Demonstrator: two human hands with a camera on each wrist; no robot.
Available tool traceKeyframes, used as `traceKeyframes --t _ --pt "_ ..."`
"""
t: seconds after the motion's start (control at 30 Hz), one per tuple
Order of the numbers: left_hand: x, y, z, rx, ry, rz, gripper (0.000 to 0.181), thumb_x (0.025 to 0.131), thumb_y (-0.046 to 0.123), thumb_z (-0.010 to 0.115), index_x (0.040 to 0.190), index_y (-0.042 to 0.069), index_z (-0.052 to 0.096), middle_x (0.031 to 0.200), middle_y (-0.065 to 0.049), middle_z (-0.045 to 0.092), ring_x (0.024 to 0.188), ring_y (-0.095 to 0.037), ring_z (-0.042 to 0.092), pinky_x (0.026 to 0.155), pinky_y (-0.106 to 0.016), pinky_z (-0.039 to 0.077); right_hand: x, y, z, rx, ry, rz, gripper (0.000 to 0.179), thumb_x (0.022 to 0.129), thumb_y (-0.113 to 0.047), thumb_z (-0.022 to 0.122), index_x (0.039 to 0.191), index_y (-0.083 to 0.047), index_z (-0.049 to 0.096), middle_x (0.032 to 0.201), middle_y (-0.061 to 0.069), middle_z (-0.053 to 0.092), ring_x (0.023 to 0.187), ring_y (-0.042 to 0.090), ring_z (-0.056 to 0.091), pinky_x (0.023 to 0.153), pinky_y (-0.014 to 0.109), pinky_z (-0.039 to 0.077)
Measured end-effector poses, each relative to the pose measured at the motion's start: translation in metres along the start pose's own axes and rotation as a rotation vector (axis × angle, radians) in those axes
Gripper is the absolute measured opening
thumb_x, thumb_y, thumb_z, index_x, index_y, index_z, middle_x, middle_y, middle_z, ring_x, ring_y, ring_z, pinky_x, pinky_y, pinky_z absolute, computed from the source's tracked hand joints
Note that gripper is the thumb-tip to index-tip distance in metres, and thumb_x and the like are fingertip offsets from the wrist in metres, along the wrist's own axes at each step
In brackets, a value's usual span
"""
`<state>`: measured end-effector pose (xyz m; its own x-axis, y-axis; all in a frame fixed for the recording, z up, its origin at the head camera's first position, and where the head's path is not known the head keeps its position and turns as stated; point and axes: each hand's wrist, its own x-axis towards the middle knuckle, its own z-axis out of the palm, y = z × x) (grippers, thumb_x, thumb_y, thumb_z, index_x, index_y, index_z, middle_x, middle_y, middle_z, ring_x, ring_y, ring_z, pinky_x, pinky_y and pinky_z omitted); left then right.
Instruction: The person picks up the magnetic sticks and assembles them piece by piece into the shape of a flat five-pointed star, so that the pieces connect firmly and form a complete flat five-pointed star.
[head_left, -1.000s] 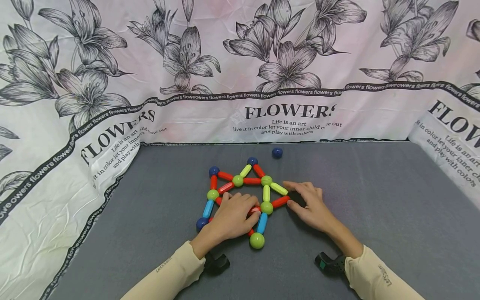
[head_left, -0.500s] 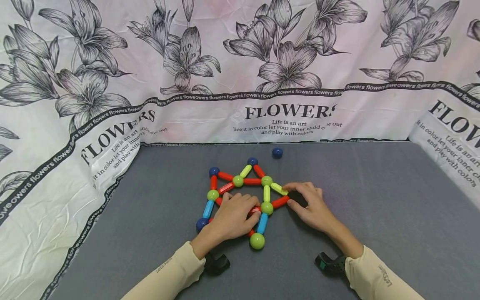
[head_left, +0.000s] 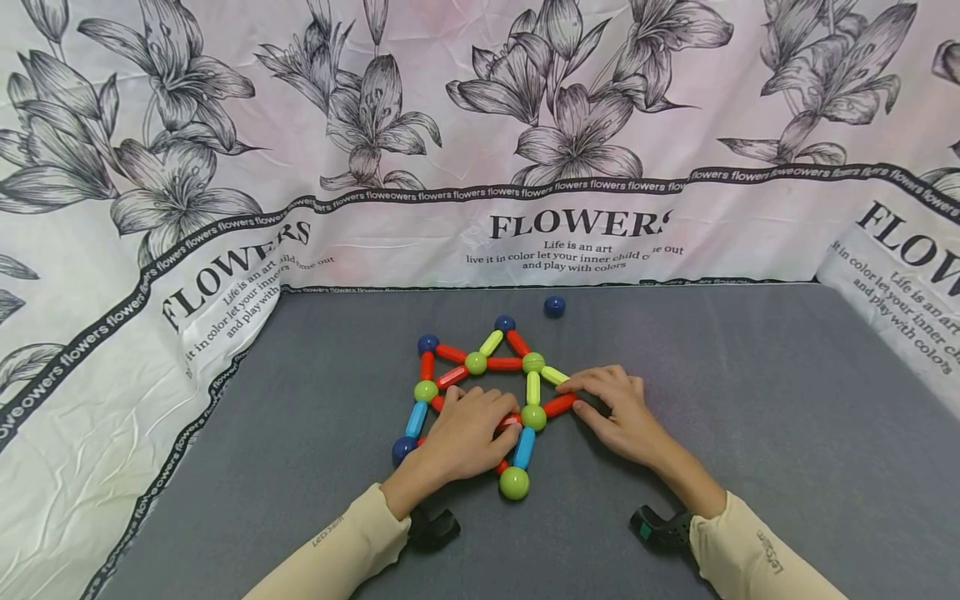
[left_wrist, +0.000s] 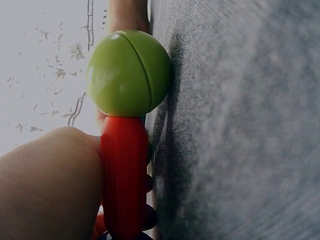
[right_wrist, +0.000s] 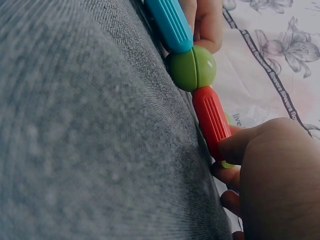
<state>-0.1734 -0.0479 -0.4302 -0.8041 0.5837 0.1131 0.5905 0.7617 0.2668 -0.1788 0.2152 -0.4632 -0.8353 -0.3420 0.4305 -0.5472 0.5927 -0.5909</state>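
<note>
A flat frame of magnetic building rods and balls lies on the grey table, with red, blue and yellow-green rods between green and dark blue balls. My left hand lies over its lower middle, thumb and index finger pinching a red rod beside a green ball; the palm hides parts of the frame. At the right side my right hand pinches the meeting ends of a yellow-green rod and another red rod. In the right wrist view, the thumb presses this red rod.
One loose dark blue ball sits behind the frame, near the table's back edge. A floral cloth hangs behind and along the left. The nearest large green ball lies in front of my left hand.
My right index finger has shifted slightly left, onto the end of the yellow-green rod. The left hand and the rest of the frame stay where they were.
</note>
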Motion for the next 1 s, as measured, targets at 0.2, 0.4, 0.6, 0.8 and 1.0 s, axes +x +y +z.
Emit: traceKeyframes --t 0.2,0.4,0.6,0.8,1.0 --pt "0.0001 -0.0002 -0.0003 -0.001 -0.008 -0.004 0.021 0.101 0.035 0.055 0.112 0.023 0.068 0.097 0.008 0.065 0.081 -0.012 0.049 0.082 -0.038 0.033 0.0001 -0.0008 -0.0004 0.029 0.009 0.018 0.03 0.094 -0.008 0.068 0.121 -0.019 0.072 0.127 0.003 0.068 0.113 0.018 0.047 0.086 0.041 0.021" --pt "0.0003 -0.0003 -0.0011 0.003 -0.021 -0.012 0.022 0.101 0.035 0.054 0.114 0.023 0.067 0.099 0.007 0.066 0.082 -0.012 0.049 0.081 -0.037 0.033 0.0018 -0.0018 -0.0005 0.058 0.059 0.09 0.027 0.096 -0.011 0.068 0.122 -0.018 0.072 0.124 0.004 0.069 0.112 0.018 0.05 0.085 0.04 0.024" --pt "0.0015 -0.0018 -0.001 0.006 -0.018 -0.001 0.022 0.101 0.036 0.053 0.112 0.023 0.067 0.094 0.008 0.063 0.079 -0.012 0.047 0.077 -0.034 0.032 0.0039 -0.0016 -0.0027 0.105 0.093 0.143 0.026 0.096 -0.013 0.068 0.122 -0.014 0.072 0.118 0.006 0.07 0.109 0.021 0.052 0.086 0.039 0.025" --pt "0.002 -0.0034 -0.0012 0.017 -0.013 0.013 0.021 0.102 0.036 0.052 0.11 0.024 0.067 0.089 0.009 0.061 0.075 -0.011 0.046 0.072 -0.033 0.031 0.0046 0.0011 -0.0034 0.13 0.102 0.178 0.026 0.098 -0.015 0.066 0.124 -0.011 0.069 0.117 0.008 0.07 0.107 0.021 0.053 0.088 0.04 0.027" --pt "0.0013 -0.0027 -0.0019 0.008 -0.028 0.005 0.021 0.102 0.036 0.052 0.11 0.023 0.067 0.088 0.009 0.06 0.075 -0.011 0.046 0.072 -0.033 0.031 0.0052 -0.0003 -0.0038 0.137 0.103 0.198 0.028 0.099 -0.015 0.066 0.126 -0.009 0.069 0.115 0.009 0.07 0.105 0.025 0.055 0.089 0.038 0.031"
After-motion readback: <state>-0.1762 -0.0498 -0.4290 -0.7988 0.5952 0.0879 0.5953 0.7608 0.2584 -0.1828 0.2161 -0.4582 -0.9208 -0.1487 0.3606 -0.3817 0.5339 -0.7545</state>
